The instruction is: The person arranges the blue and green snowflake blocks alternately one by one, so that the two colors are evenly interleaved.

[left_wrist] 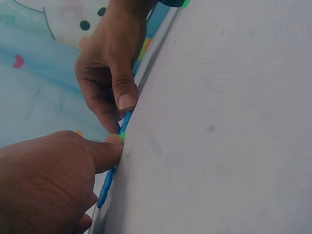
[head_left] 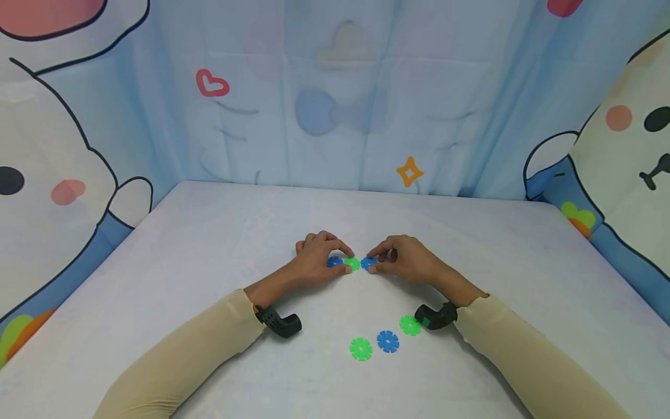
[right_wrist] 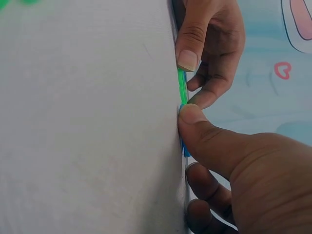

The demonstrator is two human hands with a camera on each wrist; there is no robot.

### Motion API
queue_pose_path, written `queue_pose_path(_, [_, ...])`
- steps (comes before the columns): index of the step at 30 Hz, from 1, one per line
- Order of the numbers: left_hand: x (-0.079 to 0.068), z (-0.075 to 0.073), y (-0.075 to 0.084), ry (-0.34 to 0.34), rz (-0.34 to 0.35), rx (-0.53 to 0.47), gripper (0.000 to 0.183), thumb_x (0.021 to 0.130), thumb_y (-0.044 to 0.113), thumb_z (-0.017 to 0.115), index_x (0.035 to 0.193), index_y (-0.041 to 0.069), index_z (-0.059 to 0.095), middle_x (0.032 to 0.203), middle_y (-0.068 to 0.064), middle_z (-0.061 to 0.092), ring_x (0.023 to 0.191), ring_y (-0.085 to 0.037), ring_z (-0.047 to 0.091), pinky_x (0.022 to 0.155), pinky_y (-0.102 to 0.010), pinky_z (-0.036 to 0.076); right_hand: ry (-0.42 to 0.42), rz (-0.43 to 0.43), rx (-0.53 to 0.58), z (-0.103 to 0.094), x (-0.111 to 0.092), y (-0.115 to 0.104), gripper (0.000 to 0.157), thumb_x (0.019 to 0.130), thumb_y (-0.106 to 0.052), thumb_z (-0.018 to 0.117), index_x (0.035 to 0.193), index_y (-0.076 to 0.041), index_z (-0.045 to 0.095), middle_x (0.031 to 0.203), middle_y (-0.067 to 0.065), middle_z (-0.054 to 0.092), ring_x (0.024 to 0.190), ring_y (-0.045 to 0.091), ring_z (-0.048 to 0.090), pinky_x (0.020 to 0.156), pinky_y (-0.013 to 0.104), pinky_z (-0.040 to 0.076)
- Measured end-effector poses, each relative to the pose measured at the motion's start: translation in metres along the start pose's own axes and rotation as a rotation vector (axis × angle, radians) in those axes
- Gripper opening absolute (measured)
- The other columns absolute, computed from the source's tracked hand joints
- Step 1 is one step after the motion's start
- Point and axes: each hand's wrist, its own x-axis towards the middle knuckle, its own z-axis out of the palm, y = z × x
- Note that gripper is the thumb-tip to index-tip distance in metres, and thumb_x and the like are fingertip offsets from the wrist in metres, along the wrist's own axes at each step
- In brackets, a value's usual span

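Observation:
My left hand (head_left: 316, 260) pinches a bright green notched disc (head_left: 353, 264) between thumb and index finger, low at the white tabletop. On the left of that disc, partly under the same hand, lies a blue notched disc (head_left: 334, 262); its edge (left_wrist: 105, 187) shows in the left wrist view. Facing it, my right hand (head_left: 410, 260) holds another blue disc (head_left: 368, 264) by its edges with thumb and forefinger. In the right wrist view, the green disc (right_wrist: 183, 87) and the right-hand blue disc (right_wrist: 185, 149) line up end to end, seen edge-on.
Nearer the front, a green disc (head_left: 361, 349), a blue disc (head_left: 388, 341) and a second green disc (head_left: 410, 325) lie flat on the white-covered table (head_left: 235, 372). The last sits right beside the right wrist's black camera (head_left: 437, 316). A printed curtain (head_left: 251, 145) hangs behind the table.

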Motion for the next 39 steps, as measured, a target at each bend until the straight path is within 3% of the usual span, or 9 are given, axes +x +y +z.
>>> queue_pose_path(14, [-0.001, -0.001, 0.002, -0.007, -0.001, -0.003, 0.028, 0.093, 0.038, 0.066, 0.12, 0.029, 0.068, 0.139, -0.01, 0.047, 0.133, -0.036, 0.035, 0.103, -0.058, 0.024, -0.011, -0.012, -0.032, 0.0, -0.001, -0.001, 0.034, 0.085, -0.034, 0.077, 0.112, -0.014, 0.074, 0.084, -0.003, 0.063, 0.072, 0.011, 0.055, 0.066, 0.028, 0.046])
queue_pose_path(21, [-0.001, 0.0, 0.003, -0.004, -0.01, 0.005, 0.028, 0.093, 0.038, 0.066, 0.12, 0.028, 0.068, 0.14, -0.01, 0.047, 0.132, -0.036, 0.036, 0.103, -0.058, 0.024, -0.062, 0.008, -0.011, -0.007, -0.008, -0.008, 0.037, 0.093, -0.037, 0.067, 0.12, -0.012, 0.069, 0.089, -0.001, 0.067, 0.072, 0.012, 0.057, 0.064, 0.028, 0.047])
queue_pose_path(26, [0.001, 0.001, 0.004, -0.004, -0.002, 0.004, 0.03, 0.093, 0.039, 0.066, 0.121, 0.029, 0.067, 0.14, -0.009, 0.048, 0.132, -0.036, 0.036, 0.103, -0.058, 0.025, -0.143, 0.017, -0.011, -0.021, -0.027, -0.016, 0.037, 0.095, -0.039, 0.065, 0.121, -0.014, 0.069, 0.092, -0.002, 0.067, 0.076, 0.012, 0.058, 0.066, 0.028, 0.048])
queue_pose_path(33, [0.0, 0.0, 0.004, -0.035, -0.023, -0.004, 0.034, 0.092, 0.041, 0.067, 0.124, 0.031, 0.064, 0.142, -0.008, 0.046, 0.135, -0.035, 0.033, 0.103, -0.057, 0.024, -0.276, -0.03, 0.041, -0.031, -0.07, -0.014, 0.03, 0.09, -0.04, 0.071, 0.114, -0.022, 0.07, 0.09, -0.01, 0.066, 0.084, 0.011, 0.058, 0.073, 0.024, 0.05])
queue_pose_path(39, [0.003, -0.003, 0.01, -0.055, -0.002, -0.009, 0.035, 0.092, 0.041, 0.066, 0.125, 0.03, 0.063, 0.142, -0.008, 0.046, 0.135, -0.035, 0.034, 0.101, -0.058, 0.023, -0.312, -0.035, 0.067, -0.035, -0.096, -0.014, 0.029, 0.083, -0.039, 0.078, 0.107, -0.024, 0.07, 0.096, -0.009, 0.066, 0.087, 0.01, 0.057, 0.076, 0.023, 0.048])
